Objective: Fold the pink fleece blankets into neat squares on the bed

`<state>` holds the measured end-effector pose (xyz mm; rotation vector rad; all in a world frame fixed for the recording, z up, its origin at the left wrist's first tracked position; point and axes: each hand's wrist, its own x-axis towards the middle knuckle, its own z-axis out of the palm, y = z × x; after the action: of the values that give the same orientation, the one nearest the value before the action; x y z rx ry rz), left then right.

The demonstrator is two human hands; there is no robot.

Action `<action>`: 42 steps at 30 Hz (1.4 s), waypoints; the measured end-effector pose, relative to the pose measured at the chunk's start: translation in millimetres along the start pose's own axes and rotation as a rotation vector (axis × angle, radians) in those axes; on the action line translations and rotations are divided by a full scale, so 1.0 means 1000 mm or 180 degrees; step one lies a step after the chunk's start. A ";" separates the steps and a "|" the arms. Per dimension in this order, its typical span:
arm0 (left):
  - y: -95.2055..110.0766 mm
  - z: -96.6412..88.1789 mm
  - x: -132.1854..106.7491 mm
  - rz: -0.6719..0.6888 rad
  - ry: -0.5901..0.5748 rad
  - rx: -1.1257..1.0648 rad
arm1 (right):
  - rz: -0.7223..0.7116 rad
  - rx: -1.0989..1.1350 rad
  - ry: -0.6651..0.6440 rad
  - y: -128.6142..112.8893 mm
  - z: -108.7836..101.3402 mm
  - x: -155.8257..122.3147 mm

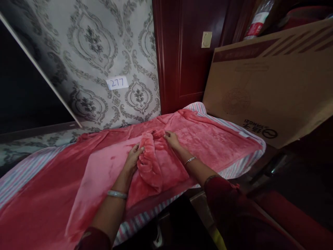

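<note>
A pink plush cloth [171, 170], perhaps a garment, lies partly folded in front of me. A thick, rumpled, sleeve-like fold [149, 163] runs down its middle. My left hand [134, 157] grips the left side of this fold, thumb on top. At the fold's far end, my right hand [171, 139] pinches the plush between thumb and fingers; its fingertips are partly hidden in the fabric. To the left, a paler pink face of the cloth [104, 170] shows, with a small darker spot.
More pink plush [221, 139] spreads to both sides over a striped cover [241, 168]. A large cardboard box [265, 83] leans at the right, with a plastic bottle [257, 24] behind it. A dark screen [28, 80] stands left. A paper marked 277 [117, 82] is on the wallpaper.
</note>
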<state>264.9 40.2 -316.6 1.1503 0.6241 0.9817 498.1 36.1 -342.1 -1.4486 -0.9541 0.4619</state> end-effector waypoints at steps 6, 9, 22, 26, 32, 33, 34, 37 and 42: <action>0.002 0.003 -0.004 -0.0123 -0.0452 -0.0100 | -0.0071 0.0075 -0.0176 0.003 0.017 0.004; 0.003 0.003 -0.004 -0.0136 -0.0479 -0.0114 | 0.0040 0.0062 -0.0233 0.009 0.016 0.010; -0.003 0.000 -0.001 -0.0148 -0.0360 -0.0148 | -0.0047 0.0682 -0.0451 0.017 0.013 0.005; -0.001 0.002 -0.002 -0.0195 -0.0327 -0.0137 | -0.0029 0.0699 -0.0470 0.022 0.014 0.008; 0.001 0.005 -0.003 -0.0220 -0.0293 -0.0167 | -0.0173 0.0506 -0.0128 0.028 0.022 0.008; 0.001 0.005 -0.002 -0.0216 -0.0298 -0.0186 | -0.0205 0.0513 -0.0125 0.028 0.022 0.007; 0.001 0.006 -0.002 -0.0208 -0.0308 -0.0205 | -0.0230 0.0540 -0.0154 0.027 0.022 0.007; 0.000 0.005 -0.002 -0.0179 -0.0322 -0.0269 | -0.0188 0.0786 -0.0424 0.026 0.017 0.004; -0.002 0.003 -0.001 -0.0197 -0.0363 -0.0289 | -0.0251 0.1157 -0.0815 0.022 0.009 0.002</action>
<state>267.7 37.4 -317.0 1.0922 0.5158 0.8768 498.1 46.4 -363.5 -1.0359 -1.0623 0.7344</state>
